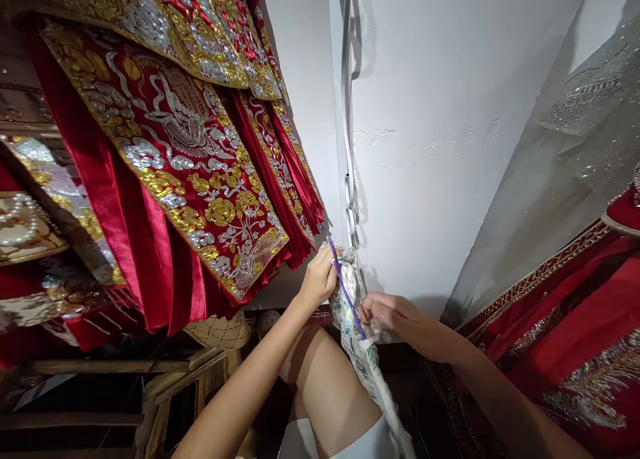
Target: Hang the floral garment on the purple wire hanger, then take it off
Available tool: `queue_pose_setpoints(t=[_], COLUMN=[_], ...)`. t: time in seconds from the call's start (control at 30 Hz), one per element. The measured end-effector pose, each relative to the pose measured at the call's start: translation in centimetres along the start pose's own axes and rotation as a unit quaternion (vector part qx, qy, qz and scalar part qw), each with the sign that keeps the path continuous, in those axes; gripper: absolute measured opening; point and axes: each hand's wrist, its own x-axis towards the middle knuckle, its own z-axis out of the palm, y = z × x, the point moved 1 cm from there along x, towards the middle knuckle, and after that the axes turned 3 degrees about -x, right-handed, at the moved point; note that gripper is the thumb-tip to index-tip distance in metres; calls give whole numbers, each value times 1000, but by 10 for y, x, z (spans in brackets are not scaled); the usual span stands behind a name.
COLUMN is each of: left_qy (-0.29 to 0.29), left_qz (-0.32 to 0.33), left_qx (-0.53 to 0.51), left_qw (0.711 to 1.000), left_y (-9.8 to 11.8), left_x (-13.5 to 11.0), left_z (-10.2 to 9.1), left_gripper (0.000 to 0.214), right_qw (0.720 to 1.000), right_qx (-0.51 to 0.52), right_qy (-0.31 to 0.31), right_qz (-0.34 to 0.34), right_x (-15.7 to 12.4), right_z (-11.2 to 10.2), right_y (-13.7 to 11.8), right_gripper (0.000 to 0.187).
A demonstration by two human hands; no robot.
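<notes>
A white garment (369, 365) with a teal and blue pattern hangs down in front of my knee. Through its upper part runs a thin purple bar (346, 292), which looks like a clothes hanger seen edge-on. My left hand (321, 272) is closed around the upper part of the hanger and the cloth beside it. Lower down on the right, my right hand (389, 311) has its fingers curled in on the garment near the hanger's lower end. Those fingertips are slightly blurred and partly hidden by the cloth.
Red costumes with gold and silver embroidery (200, 165) hang close on the left. A narrow metal rail (346, 99) runs along the white wall (425, 79). More red beaded garments (565, 312) hang on the right. Below left are a woven basket (220, 330) and a wooden frame (165, 385).
</notes>
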Motion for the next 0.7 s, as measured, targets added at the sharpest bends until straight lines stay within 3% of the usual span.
queue_pose_setpoints(t=[0.1, 0.23, 0.3, 0.4, 0.47, 0.6, 0.7], left_qy=[35, 57, 59, 65, 76, 99, 111], left_qz=[7, 33, 47, 53, 51, 22, 1], left_qx=[-41, -86, -105, -141, -160, -134, -106], left_qw=[999, 994, 992, 986, 983, 986, 988], left_y=[4, 11, 16, 27, 34, 37, 27], left_x=[0, 4, 5, 6, 6, 6, 5], left_z=[3, 8, 12, 20, 24, 24, 19], left_gripper=[27, 26, 26, 22, 20, 24, 27], right_qw=[991, 980, 980, 976, 980, 993, 983], right_qx=[80, 151, 186, 208, 185, 66, 71], right_qy=[-72, -108, -66, 60, 75, -59, -152], right_qz=[82, 77, 38, -5, 4, 82, 75], right_x=[5, 7, 8, 11, 12, 4, -8], right_z=[11, 16, 11, 1, -3, -3, -6], right_y=[3, -3, -12, -29, -38, -42, -35], right_gripper=[29, 46, 48, 43, 40, 50, 61])
